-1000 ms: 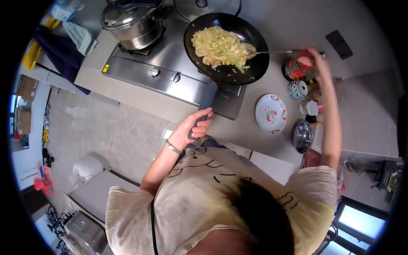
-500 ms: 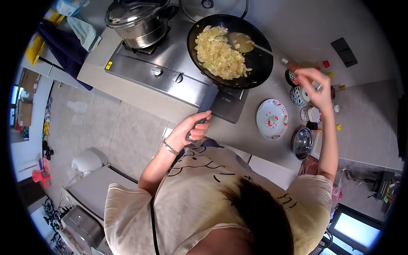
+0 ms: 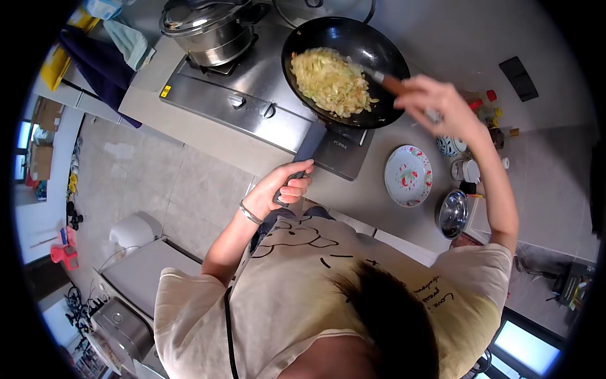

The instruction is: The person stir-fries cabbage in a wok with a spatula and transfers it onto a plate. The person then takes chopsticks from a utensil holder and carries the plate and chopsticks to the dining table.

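My left hand (image 3: 285, 186) is wrapped round the dark handle (image 3: 309, 144) of a black wok (image 3: 379, 47) on the stove. Chopped pale yellow-green food, maybe cabbage (image 3: 331, 82), lies heaped in the wok's left and lower part. Above the wok's right rim, my right hand (image 3: 439, 104) is closed on the brown handle of a spatula (image 3: 392, 84). The spatula's blade is blurred and sunk in the food, so its shape is hidden now.
A lidded steel pot (image 3: 211, 38) stands on the left of the steel stove (image 3: 202, 95). To the wok's lower right are a floral plate (image 3: 409, 177) and a steel bowl (image 3: 452, 213). Seasoning jars (image 3: 466, 169) line the wall, and a glass lid leans behind the wok.
My right hand has moved left and closer over the wok, bringing the spatula into the food from its right side. My left hand keeps its hold on the handle.
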The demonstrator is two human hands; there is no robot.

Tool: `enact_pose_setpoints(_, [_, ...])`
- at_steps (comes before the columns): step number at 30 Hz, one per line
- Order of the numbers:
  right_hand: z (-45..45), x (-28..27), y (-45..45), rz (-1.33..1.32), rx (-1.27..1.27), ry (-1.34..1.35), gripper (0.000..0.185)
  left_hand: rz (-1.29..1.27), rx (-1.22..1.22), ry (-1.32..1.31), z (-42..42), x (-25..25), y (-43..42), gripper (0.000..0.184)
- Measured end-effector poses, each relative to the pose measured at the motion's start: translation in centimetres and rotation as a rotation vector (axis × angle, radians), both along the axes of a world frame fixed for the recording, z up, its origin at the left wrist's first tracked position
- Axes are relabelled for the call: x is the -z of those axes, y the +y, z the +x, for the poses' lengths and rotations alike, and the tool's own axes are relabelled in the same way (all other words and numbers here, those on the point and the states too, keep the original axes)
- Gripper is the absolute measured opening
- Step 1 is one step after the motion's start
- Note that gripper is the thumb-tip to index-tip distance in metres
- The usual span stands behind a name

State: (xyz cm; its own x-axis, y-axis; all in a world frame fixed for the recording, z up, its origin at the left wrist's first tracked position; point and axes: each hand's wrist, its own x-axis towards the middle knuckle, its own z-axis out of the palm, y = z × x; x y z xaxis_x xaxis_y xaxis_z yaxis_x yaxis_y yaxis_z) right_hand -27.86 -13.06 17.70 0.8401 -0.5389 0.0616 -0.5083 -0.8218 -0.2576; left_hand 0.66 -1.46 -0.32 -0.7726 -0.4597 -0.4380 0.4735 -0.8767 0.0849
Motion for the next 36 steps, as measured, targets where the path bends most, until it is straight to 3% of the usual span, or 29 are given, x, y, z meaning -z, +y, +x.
enact_pose_setpoints(3, [0.2, -1.8, 5.6, -0.157, -0.091, 0.326, 0.037, 0.004, -0.008, 0.022, 0.0, 0.4, 0.2, 0.018])
enact_pose_setpoints(5, [0.5, -4.0, 8.8, -0.100, -0.021, 0.411, 0.037, -0.005, -0.006, 0.028, -0.1, 0.4, 0.1, 0.018])
enact_pose_setpoints(7, [0.7, -5.4, 12.5, 0.071, 0.288, 0.332, 0.034, -0.001, -0.007, 0.027, -0.1, 0.5, 0.1, 0.018])
enact_pose_setpoints(9, [0.9, -5.5, 13.0, 0.119, 0.331, 0.278, 0.033, -0.003, -0.011, 0.022, -0.1, 0.4, 0.1, 0.018])
enact_pose_setpoints(11, [0.9, -4.1, 11.8, 0.051, 0.119, 0.256, 0.032, -0.007, -0.009, 0.017, -0.2, 0.3, 0.2, 0.018])
enact_pose_setpoints(14, [0.6, 0.0, 7.9, -0.065, 0.201, 0.032, 0.027, -0.004, -0.005, 0.003, -0.2, 0.3, 0.2, 0.018])
enact_pose_setpoints(20, [0.8, 5.6, 5.1, -0.255, 0.289, 0.037, 0.036, 0.032, -0.007, 0.018, -0.3, 0.1, 0.3, 0.018])
enact_pose_setpoints(23, [0.5, 5.8, 5.3, -0.141, 0.174, 0.271, 0.042, 0.011, -0.006, 0.024, -0.3, 0.4, 0.2, 0.018])
enact_pose_setpoints(26, [0.2, -1.2, 8.6, -0.078, 0.140, 0.212, 0.044, 0.016, -0.011, 0.048, -0.3, 0.5, 0.3, 0.019])
enact_pose_setpoints(28, [0.3, -5.8, 11.6, -0.055, 0.189, 0.326, 0.044, 0.034, -0.006, 0.051, -0.3, 0.4, 0.3, 0.019])
enact_pose_setpoints(30, [1.0, -7.5, 13.1, -0.009, 0.155, 0.341, 0.043, 0.044, -0.006, 0.057, -0.3, 0.2, 0.3, 0.019])
enact_pose_setpoints(36, [0.3, -1.4, 7.7, -0.059, 0.222, 0.165, 0.033, 0.041, 0.003, 0.057, -0.4, 0.4, 0.3, 0.018])
